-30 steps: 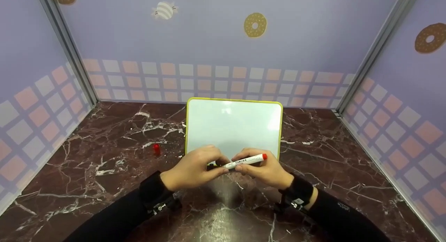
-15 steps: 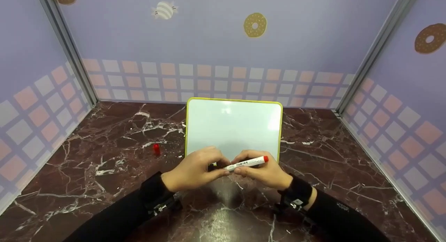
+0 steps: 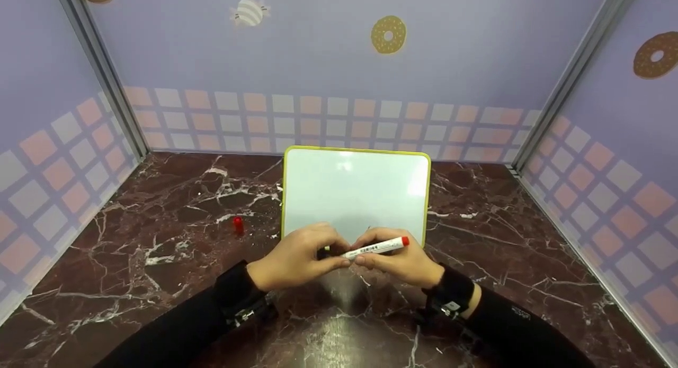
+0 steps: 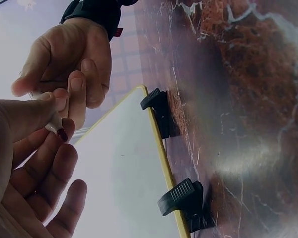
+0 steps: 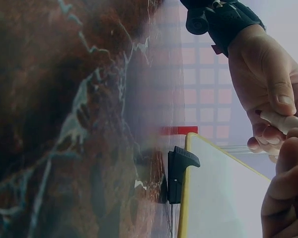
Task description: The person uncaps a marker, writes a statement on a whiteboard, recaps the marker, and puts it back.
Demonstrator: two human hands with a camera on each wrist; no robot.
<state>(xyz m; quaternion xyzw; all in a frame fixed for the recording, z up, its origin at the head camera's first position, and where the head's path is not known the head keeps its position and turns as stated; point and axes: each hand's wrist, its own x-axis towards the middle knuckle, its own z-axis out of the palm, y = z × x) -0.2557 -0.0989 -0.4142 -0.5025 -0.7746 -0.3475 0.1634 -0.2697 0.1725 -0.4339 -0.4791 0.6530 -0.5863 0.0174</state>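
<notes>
- Marker (image 3: 375, 248): smooth white plastic, lightly glossy, with a red plastic end.
- Cap (image 3: 238, 226), toward the desk's left edge: shiny red plastic.
- Whiteboard (image 3: 355, 188): smooth, glossy face catching light; yellow plastic-looking rim (image 3: 285, 193).
- Clips (image 4: 178, 197): black plastic, ridged on top.
- Desk (image 3: 503, 251): polished, marble-look, reflective near the front edge.
- Posts (image 3: 108, 84) at the back corners: grey metal.
- Walls (image 3: 318, 55): smooth, mostly matt.
- Sleeves (image 3: 169, 320): matt black cloth.

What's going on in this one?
A person is holding an uncapped red-and-white marker in front of a yellow-edged whiteboard. The left hand pinches it near the tip; the right hand grips it further along. The red cap sits apart on the table, left of the board.
</notes>
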